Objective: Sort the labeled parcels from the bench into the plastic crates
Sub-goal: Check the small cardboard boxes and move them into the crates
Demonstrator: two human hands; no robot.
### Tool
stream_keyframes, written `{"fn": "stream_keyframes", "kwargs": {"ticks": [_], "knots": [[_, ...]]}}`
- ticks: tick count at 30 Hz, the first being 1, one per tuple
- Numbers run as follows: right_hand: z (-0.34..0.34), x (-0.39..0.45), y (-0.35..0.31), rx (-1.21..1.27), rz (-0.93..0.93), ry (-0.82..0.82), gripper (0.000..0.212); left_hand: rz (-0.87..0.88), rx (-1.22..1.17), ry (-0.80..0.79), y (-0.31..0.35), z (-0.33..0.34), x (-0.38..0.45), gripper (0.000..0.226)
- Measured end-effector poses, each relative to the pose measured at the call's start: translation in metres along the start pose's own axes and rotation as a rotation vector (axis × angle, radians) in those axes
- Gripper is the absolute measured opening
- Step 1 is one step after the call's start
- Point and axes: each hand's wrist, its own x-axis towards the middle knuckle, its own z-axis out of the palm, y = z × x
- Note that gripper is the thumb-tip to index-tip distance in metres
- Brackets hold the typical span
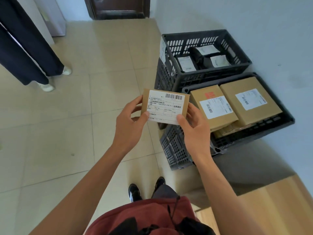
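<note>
The person stands over the tiled floor [59, 133] with a small cardboard parcel [165, 106] held up in front of them, label side up, its white label [166, 107] with a barcode covering most of the top face. Both hands grip it: the left hand [130, 119] has its thumb pressed on the lower left corner of the label and its fingers curled round the left edge, and the right hand [194, 124] pinches the lower right corner with the thumb on top and fingers behind. The parcel hangs in the air just left of the crates, touching neither. Against the wall [254, 17] sit two dark plastic crates: the far crate [171, 77] holds black bags with white labels, the near crate [279, 122] holds brown boxes, two of them lying side by side on top with labels showing. A wooden bench [279, 200] corner shows at lower right. Across the room stands a second person [30, 53] in dark trousers and pale shoes, near a brown door [118, 7].
</note>
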Motion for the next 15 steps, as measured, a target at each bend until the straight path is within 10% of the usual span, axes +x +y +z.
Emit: {"fn": "stream_keyframes", "kwargs": {"ticks": [15], "knots": [[0.025, 0.19, 0.006, 0.039, 0.044, 0.086, 0.044, 0.016, 0.083, -0.118, 0.002, 0.046, 0.205, 0.051]]}}
